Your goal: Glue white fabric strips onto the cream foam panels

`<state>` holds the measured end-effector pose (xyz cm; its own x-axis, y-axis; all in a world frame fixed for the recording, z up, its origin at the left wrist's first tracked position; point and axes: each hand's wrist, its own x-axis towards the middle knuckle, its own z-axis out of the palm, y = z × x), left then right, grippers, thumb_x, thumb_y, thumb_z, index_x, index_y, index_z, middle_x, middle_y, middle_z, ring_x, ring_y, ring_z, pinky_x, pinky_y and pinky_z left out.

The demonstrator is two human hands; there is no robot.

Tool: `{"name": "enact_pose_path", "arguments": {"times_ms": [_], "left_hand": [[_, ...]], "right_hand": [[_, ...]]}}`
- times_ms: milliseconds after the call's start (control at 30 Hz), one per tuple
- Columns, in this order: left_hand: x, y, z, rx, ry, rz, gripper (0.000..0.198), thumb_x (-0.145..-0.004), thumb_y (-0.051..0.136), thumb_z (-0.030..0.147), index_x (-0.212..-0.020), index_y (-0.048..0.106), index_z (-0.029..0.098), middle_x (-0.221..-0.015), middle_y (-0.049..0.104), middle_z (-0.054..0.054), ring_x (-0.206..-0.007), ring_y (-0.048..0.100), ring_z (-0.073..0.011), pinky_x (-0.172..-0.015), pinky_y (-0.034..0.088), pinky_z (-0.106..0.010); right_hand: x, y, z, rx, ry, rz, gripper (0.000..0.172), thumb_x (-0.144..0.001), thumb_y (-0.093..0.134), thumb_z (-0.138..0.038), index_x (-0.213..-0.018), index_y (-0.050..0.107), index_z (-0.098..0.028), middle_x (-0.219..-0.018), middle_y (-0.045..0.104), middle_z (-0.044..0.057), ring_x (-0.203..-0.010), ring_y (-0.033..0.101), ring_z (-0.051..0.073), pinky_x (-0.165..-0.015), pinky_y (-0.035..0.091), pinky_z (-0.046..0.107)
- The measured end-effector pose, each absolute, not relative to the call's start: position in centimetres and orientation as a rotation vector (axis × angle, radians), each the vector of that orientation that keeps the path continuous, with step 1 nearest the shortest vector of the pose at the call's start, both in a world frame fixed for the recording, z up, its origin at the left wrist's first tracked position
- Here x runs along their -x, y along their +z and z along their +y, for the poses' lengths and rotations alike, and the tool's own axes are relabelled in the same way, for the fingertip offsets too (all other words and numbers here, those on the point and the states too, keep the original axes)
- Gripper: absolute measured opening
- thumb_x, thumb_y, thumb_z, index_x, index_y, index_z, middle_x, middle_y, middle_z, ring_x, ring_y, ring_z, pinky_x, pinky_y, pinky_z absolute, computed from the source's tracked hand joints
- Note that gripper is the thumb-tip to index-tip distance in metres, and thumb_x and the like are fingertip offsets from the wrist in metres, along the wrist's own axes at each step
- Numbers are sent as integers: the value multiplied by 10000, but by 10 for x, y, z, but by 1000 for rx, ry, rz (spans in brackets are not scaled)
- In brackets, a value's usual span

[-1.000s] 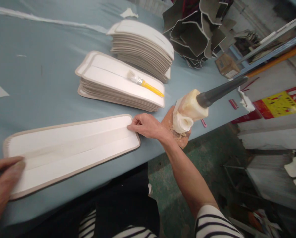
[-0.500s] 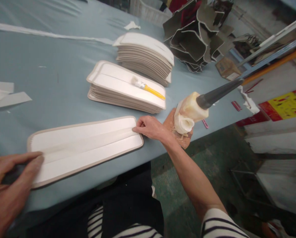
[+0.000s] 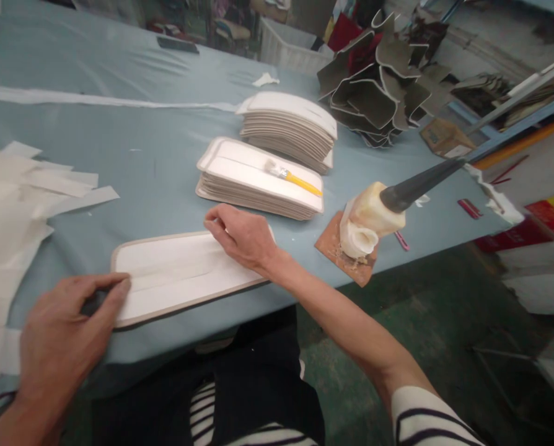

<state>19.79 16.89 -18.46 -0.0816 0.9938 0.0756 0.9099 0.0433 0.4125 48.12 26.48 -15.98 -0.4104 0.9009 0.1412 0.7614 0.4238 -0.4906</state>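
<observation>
A long white panel with a beige bound edge and rounded corners lies flat on the table in front of me. Along its length runs a thin pale strip. At the panel's left end my left hand pinches the strip's end between thumb and forefinger. My right hand is over the right part of the panel, its fingers curled together; nothing shows in them. It hides part of the panel's right end and of the strip.
Two stacks of similar panels stand behind, the nearer stack bearing a yellow-handled brush. To the right, a glue-crusted pale container with a dark handle rests on a brown board. Loose pale strips are heaped at the left.
My right hand has left the strip's right end and moved left over the panel. My left hand still pinches the left end. The view has swung left, showing more of the strip heap.
</observation>
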Motion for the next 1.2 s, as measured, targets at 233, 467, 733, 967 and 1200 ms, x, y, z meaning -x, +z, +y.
{"name": "enact_pose_path", "arguments": {"times_ms": [233, 467, 733, 967, 1200], "left_hand": [[-195, -186, 171, -1974, 516, 2117, 625, -944, 372, 680, -1017, 759, 195, -997, 721, -122, -903, 646, -332, -846, 488, -473], [-193, -188, 170, -1943, 494, 2127, 602, -942, 392, 654, -1030, 761, 187, -1010, 729, -129, -896, 641, -328, -845, 482, -472], [-204, -173, 172, -1882, 437, 2125, 474, -922, 444, 549, -1021, 743, 195, -1027, 725, -107, -955, 641, -285, -926, 487, -439], [-203, -158, 171, -1901, 366, 2129, 431, -930, 467, 509, -1041, 722, 181, -1020, 707, -112, -960, 652, -304, -906, 509, -454], [-278, -151, 210, -2282, 416, 2090, 429, -1025, 377, 368, -1287, 647, 162, -1253, 679, -168, -1140, 609, -352, -990, 466, -512]], "right_hand": [[-480, -213, 284, 1118, 199, -2569, 286, -1128, 397, -297, -1163, 651, -168, -1137, 697, 113, -1032, 586, 248, -921, 422, 362], [-514, -217, 285, 975, 34, -2574, 315, -1130, 384, -310, -1108, 662, -163, -1060, 687, 109, -941, 552, 241, -841, 400, 365], [-513, -216, 283, 442, 49, -2763, 375, -1146, 358, -420, -1026, 652, -220, -867, 636, 31, -755, 509, 170, -634, 252, 331], [-510, -209, 291, 320, 81, -2961, 318, -1147, 344, -290, -1066, 644, -224, -952, 653, 44, -818, 544, 171, -599, 220, 333], [-506, -212, 284, 620, 52, -2871, 359, -1132, 313, -259, -1046, 645, -154, -898, 674, 85, -793, 558, 201, -663, 302, 342]]}}
